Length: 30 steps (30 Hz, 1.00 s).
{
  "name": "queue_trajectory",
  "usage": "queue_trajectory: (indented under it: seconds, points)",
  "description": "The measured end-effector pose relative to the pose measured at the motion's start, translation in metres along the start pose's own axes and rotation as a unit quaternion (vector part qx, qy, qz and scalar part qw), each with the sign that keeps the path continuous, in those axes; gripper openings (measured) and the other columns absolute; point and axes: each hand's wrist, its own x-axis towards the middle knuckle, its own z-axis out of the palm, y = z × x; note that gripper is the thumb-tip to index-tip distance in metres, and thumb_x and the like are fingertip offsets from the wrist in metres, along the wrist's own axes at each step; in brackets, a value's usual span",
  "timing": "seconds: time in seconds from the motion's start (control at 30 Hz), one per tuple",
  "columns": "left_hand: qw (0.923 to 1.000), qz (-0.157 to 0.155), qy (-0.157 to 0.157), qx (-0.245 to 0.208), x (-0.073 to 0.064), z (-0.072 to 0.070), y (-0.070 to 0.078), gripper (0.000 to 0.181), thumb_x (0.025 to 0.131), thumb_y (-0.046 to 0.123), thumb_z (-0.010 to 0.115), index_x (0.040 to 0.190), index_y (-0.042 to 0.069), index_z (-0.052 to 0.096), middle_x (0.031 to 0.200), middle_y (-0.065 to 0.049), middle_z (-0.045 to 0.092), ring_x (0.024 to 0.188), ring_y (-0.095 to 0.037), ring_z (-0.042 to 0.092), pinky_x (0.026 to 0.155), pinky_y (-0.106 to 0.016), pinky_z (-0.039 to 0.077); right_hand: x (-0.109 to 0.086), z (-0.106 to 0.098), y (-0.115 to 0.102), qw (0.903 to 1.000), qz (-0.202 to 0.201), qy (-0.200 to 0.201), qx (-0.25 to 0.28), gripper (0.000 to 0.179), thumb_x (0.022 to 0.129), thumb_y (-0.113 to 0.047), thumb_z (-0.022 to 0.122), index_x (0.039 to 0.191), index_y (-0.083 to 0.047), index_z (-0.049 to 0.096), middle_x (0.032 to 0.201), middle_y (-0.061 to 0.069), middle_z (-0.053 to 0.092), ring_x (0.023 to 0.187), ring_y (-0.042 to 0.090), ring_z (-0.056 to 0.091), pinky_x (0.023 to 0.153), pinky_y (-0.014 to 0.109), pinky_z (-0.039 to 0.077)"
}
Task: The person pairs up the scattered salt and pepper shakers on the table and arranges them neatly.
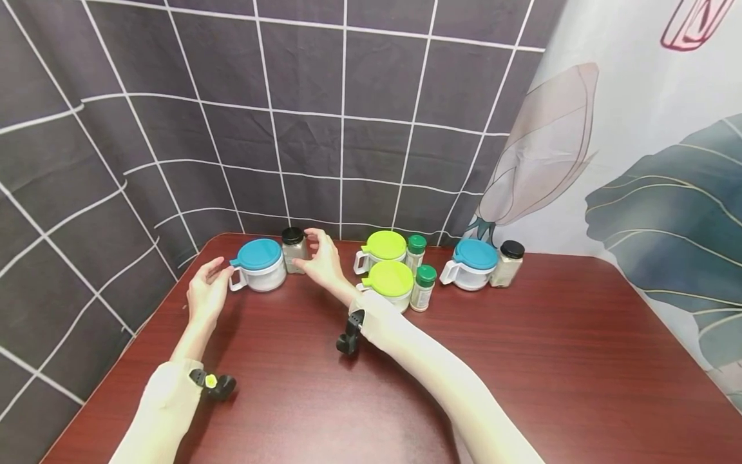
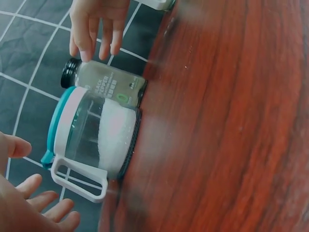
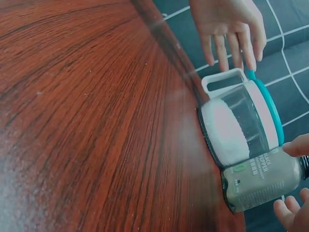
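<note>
At the far left of the table stands a seasoning jar [image 1: 268,278] with a blue lid and a white handle, holding white grains. Right beside it is a black pepper jar [image 1: 295,256] with a black cap, its label legible in the right wrist view. My left hand [image 1: 207,293] hovers by the white handle [image 2: 79,186], fingers spread and relaxed. On the other side, my right hand [image 1: 324,261] reaches around the pepper jar, thumb [image 3: 297,146] near its shoulder and fingers loosely bent. Neither hand grips anything.
Two lime-lidded jars [image 1: 387,245] and two green-capped shakers [image 1: 423,293] stand near my right forearm. Farther right are another blue-lidded jar [image 1: 472,274] and a black-capped jar [image 1: 506,267]. A grid-patterned curtain [image 1: 307,142] hangs behind the table [image 1: 551,361].
</note>
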Motion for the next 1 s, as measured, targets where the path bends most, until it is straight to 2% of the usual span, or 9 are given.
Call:
queue_trajectory:
  seconds: [0.1,0.3,0.67,0.77,0.83,0.9,1.0]
  points:
    - [0.9999,-0.002,-0.008,-0.008,0.002,-0.002,-0.003,0.048,0.095,0.025,0.055,0.139,0.007,0.050,0.141,-0.012,0.052,0.131,-0.026,0.049,0.110,-0.037,0.037,0.000,0.002,0.001,0.9999,0.007,-0.007,0.003,0.059,0.074,-0.003,0.078,0.126,-0.005,0.051,0.126,0.016,0.058,0.111,0.030,0.061,0.090,0.033,0.054]
    - [0.9993,-0.003,-0.031,-0.021,0.007,-0.005,-0.009,0.050,0.096,0.025,0.055,0.141,0.005,0.046,0.145,-0.014,0.047,0.136,-0.026,0.043,0.115,-0.039,0.030,0.002,0.007,0.004,0.9995,0.018,-0.022,0.013,0.061,0.076,0.000,0.077,0.129,-0.004,0.048,0.132,0.014,0.056,0.116,0.030,0.059,0.093,0.035,0.053]
    - [0.9971,-0.008,-0.075,-0.010,0.010,0.002,-0.014,0.053,0.096,0.027,0.053,0.142,0.002,0.044,0.144,-0.018,0.047,0.135,-0.027,0.044,0.112,-0.038,0.035,0.007,0.009,0.003,0.9994,0.014,-0.020,0.024,0.062,0.074,0.003,0.075,0.129,-0.002,0.046,0.132,0.017,0.056,0.119,0.031,0.057,0.096,0.039,0.051]
    - [0.9972,-0.010,-0.074,-0.009,0.010,0.003,-0.016,0.052,0.096,0.027,0.054,0.141,0.003,0.045,0.142,-0.018,0.049,0.132,-0.025,0.047,0.107,-0.031,0.037,0.008,0.010,0.005,0.9992,0.013,-0.022,0.032,0.061,0.075,0.004,0.074,0.129,-0.001,0.046,0.130,0.019,0.057,0.119,0.032,0.057,0.096,0.040,0.051]
    - [0.9973,-0.012,-0.072,-0.008,0.010,0.002,-0.017,0.051,0.096,0.027,0.055,0.140,0.003,0.047,0.140,-0.018,0.051,0.122,-0.015,0.054,0.100,-0.022,0.039,0.008,0.010,0.006,0.9991,0.014,-0.023,0.034,0.060,0.076,0.004,0.074,0.129,-0.002,0.046,0.129,0.020,0.057,0.118,0.032,0.058,0.095,0.039,0.052]
    - [0.9972,-0.013,-0.073,-0.008,0.010,0.002,-0.017,0.051,0.095,0.027,0.055,0.139,0.003,0.047,0.139,-0.019,0.052,0.106,0.000,0.057,0.090,-0.013,0.038,0.009,0.011,0.007,0.9990,0.017,-0.023,0.035,0.059,0.076,0.004,0.073,0.128,-0.002,0.047,0.128,0.021,0.058,0.117,0.033,0.059,0.095,0.039,0.052]
    - [0.9970,-0.011,-0.075,-0.013,0.011,0.001,-0.017,0.050,0.095,0.026,0.056,0.138,0.002,0.048,0.137,-0.021,0.054,0.081,0.017,0.048,0.080,-0.006,0.036,0.010,0.011,0.008,0.9990,0.022,-0.019,0.033,0.058,0.076,0.005,0.073,0.127,-0.002,0.048,0.126,0.021,0.059,0.115,0.033,0.060,0.094,0.039,0.052]
